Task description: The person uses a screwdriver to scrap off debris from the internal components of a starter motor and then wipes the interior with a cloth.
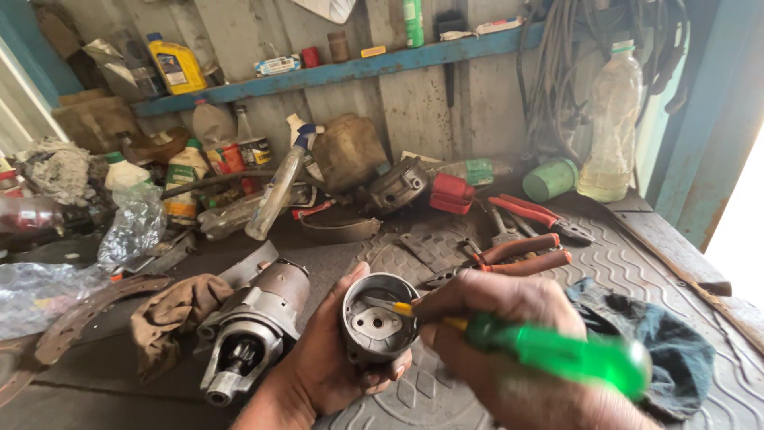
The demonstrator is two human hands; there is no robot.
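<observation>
My left hand (318,362) grips a round grey metal cap (377,322), its open side facing me. My right hand (509,350) holds a screwdriver with a green handle (569,354); its shaft has a yellow collar and the tip sits inside the cap. A grey starter motor (251,326) lies on the bench just left of my left hand, next to a brown rag (171,314).
Orange-handled pliers (509,259) and red-handled cutters (541,216) lie behind my hands on the ribbed rubber mat (637,247). A dark cloth (668,350) sits at right. Bottles, a spray bottle (278,187), curved brake shoes (83,314) and clutter fill the back and left.
</observation>
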